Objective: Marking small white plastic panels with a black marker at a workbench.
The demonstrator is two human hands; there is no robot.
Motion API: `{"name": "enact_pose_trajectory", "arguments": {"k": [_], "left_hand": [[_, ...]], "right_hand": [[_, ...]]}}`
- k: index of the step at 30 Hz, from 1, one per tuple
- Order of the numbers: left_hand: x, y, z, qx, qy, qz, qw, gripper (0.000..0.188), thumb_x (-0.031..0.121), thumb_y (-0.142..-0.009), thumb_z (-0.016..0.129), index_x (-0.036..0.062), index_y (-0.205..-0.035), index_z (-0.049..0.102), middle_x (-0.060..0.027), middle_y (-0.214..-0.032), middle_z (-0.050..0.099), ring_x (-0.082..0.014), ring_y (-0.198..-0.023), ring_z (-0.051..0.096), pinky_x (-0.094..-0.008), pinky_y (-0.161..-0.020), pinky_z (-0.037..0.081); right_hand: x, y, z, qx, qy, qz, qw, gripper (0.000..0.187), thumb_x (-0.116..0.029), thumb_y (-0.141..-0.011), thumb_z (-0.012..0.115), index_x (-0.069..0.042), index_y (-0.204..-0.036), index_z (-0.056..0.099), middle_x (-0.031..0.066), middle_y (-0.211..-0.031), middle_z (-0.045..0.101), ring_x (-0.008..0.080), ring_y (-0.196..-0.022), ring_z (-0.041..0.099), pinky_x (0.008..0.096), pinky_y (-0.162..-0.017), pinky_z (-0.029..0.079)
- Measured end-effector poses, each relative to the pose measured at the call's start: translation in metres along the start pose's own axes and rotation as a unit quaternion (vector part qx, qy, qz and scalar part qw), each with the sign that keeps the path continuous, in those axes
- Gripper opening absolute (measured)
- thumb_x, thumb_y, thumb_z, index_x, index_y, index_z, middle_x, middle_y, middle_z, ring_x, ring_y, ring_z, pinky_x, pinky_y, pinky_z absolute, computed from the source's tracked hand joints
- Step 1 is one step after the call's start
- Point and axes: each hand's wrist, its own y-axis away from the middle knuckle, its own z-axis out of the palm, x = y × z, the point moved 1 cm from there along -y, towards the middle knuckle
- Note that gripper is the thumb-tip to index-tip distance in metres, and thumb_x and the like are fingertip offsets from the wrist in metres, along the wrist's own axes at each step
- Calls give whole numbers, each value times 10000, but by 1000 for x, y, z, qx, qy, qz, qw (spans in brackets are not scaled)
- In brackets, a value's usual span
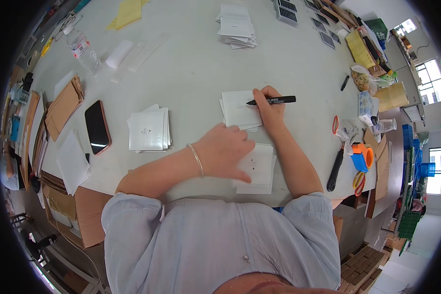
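Shirt [201, 240], black marker [279, 100], square white cards [234, 108]

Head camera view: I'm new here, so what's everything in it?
Table: one, pale grey, centre
Card stacks: four, white, one each far, left, centre, near
Marker: one, black, in the right hand
Pen or marker: one, black, far right
Phone: one, black, left
Bottle: one, clear, far left
Papers: several, yellow and white, left side
Cardboard: several pieces, brown, left
Panels: several, dark, far right
Scissors: at least one, orange-handled, right
Cup: one, clear, right edge
Windows: three, bright, right side
Clutter: uncountable, mixed, side edges
Shirt: one, pale blue, bottom
Left hand: one, braceleted, by near stack
Right hand: one, bare, at centre stack
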Motion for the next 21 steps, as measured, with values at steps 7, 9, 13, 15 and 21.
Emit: {"name": "enact_pose_trajectory", "arguments": {"k": [7, 9, 13, 15, 21], "left_hand": [[-59, -22, 16, 151, -72, -172, 971, 640, 392, -690, 738, -21, -1117, 501, -244, -1343, 404, -367, -1288, 354, -416, -1039, 348], [-61, -23, 19, 143, -66, -172, 972, 645, 389, -684, 744, -26, -1114, 501, -245, -1332, 411, -367, -1276, 368, -415, -1037, 351], [-60, -23, 17, 129, -48, -171, 976, 649, 376, -677, 752, -35, -1112, 499, -248, -1321, 411, -368, -1258, 384, -412, -1038, 353], [-60, -23, 18, 135, -51, -170, 975, 650, 375, -677, 751, -36, -1112, 499, -248, -1316, 415, -369, -1256, 385, -411, -1039, 353], [-61, -23, 19, 144, -54, -169, 973, 620, 366, -682, 740, -19, -1105, 503, -236, -1298, 424, -358, -1243, 389, -407, -1026, 360]], "right_hand": [[2, -1, 10, -54, 145, -117, 981, 250, -141, -810, 685, -31, -661, 517, 10, -579, 544, 64, -537, 452, 245, -497, 372], [3, 0, 12, -51, 164, -116, 978, 245, -144, -806, 687, -31, -664, 522, 19, -581, 559, 68, -540, 466, 248, -502, 384], [6, -1, 13, -49, 195, -122, 972, 233, -160, -800, 689, -42, -671, 535, 20, -583, 564, 91, -525, 478, 256, -506, 399], [6, 0, 14, -48, 205, -124, 970, 231, -165, -798, 691, -45, -673, 537, 21, -582, 564, 96, -522, 482, 257, -507, 402], [4, 1, 13, -53, 239, -130, 961, 233, -150, -795, 684, -44, -656, 531, 13, -560, 551, 83, -518, 479, 250, -500, 396]]}}
